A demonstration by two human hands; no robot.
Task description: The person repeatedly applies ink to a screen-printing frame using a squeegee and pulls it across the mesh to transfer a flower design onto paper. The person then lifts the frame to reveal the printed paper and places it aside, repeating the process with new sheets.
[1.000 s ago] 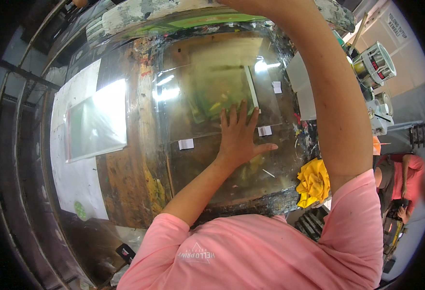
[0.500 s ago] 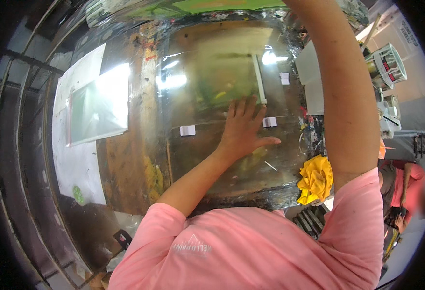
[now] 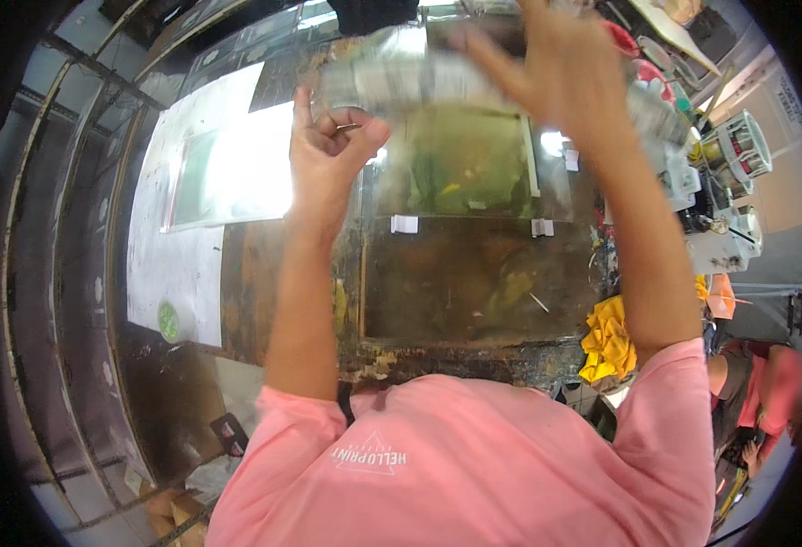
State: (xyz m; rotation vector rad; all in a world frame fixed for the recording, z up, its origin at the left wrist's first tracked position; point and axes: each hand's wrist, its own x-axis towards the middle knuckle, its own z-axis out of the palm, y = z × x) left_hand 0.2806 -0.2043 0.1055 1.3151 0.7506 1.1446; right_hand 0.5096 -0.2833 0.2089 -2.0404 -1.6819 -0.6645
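Note:
Both my hands are raised over a stained work table (image 3: 474, 351). Between them runs a blurred pale grey strip (image 3: 401, 87), the edge of a frame or sheet held up above the table. My left hand (image 3: 328, 155) has its fingers curled on the strip's left end. Higher up, my right hand (image 3: 556, 64) sits against the strip with fingers spread, too blurred to show its grip. Below the hands lies a glossy panel (image 3: 474, 273) with a green and yellow print (image 3: 465, 173) and two white tape tabs (image 3: 404, 223).
A white paper sheet (image 3: 169, 264) with a shiny clear film (image 3: 228, 173) lies at the left. A yellow rag (image 3: 611, 337) hangs at the table's right corner. Machines (image 3: 738, 155) stand at the right, and another person in red (image 3: 766, 383) sits low on the right.
My left hand has lifted off the glossy panel, where it lay flat, and now grips the pale strip. The right hand has come into view at the top. The camera has tilted.

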